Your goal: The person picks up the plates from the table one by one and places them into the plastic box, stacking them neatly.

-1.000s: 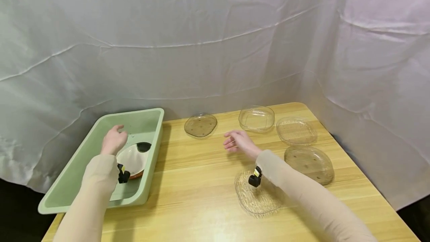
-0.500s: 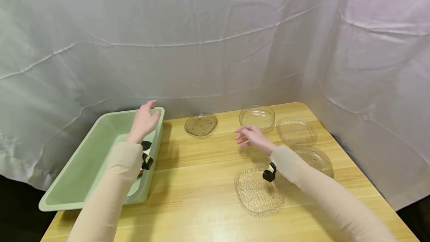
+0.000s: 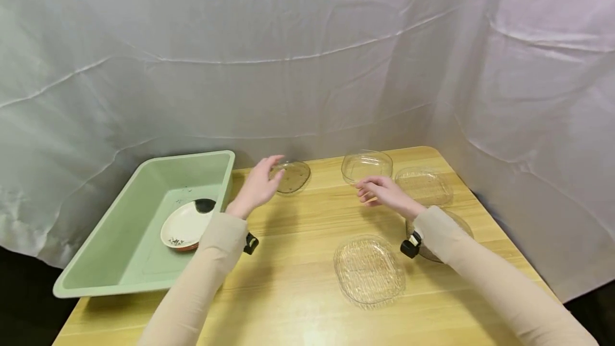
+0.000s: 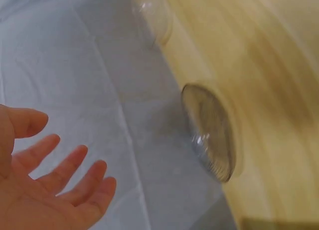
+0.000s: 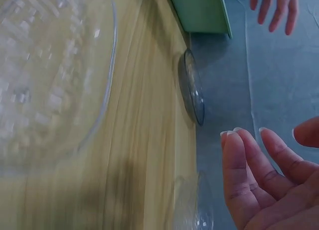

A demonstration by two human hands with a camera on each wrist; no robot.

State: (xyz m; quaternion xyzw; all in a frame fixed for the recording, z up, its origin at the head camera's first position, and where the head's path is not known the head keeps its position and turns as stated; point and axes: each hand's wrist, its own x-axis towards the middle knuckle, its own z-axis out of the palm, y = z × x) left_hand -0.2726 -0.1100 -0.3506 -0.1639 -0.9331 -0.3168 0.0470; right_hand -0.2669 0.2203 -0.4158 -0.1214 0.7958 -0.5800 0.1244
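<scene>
My left hand (image 3: 259, 186), fingers spread loosely, overlaps the left side of a smoky-brown glass dish (image 3: 295, 177) in the head view. The left wrist view shows that hand (image 4: 62, 182) apart from the dish (image 4: 210, 133), with nothing in its fingers. My right hand (image 3: 388, 194) hovers over the table with loosely bent fingers, holding nothing. Just beyond it stands a deep transparent glass bowl (image 3: 367, 164). A transparent ribbed plate (image 3: 425, 186) lies to its right, and another textured glass plate (image 3: 370, 271) lies nearer me. The right sleeve partly hides a larger smoky plate (image 3: 460, 222).
At the left stands a light green plastic tub (image 3: 108, 215). Inside lies a cream plate (image 3: 184, 223) with a black patch, and reddish-brown shows beneath its rim. A grey curtain (image 3: 288, 95) hangs behind the wooden table (image 3: 298, 250).
My left hand has moved right, out over the tub's rim to the smoky dish, uncovering the cream plate. The right hand has drifted right toward the glass bowl.
</scene>
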